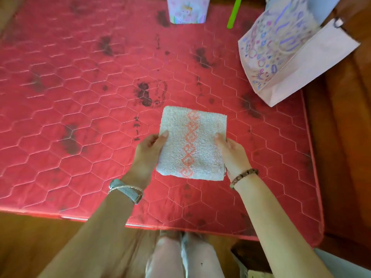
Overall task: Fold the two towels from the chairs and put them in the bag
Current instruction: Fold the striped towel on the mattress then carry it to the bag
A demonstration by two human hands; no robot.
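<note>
A folded white towel (pixel 192 144) with an orange pattern down its middle is held over the red mattress (pixel 80 87). Its sides are gripped by the left hand (pixel 148 153) and the right hand (pixel 232 155).

I am looking down on a red mattress (pixel 80 109) that is lying flat on brown wooden boards (pixel 30 247), its quilted cover showing hexagon stitching and dark blotches. The boards are running along the mattress's near edge and right side. A small pastel box (pixel 187 10) and a green stick (pixel 233 14) are sitting at the mattress's far edge. Soft, even light is falling over the mattress.
</note>
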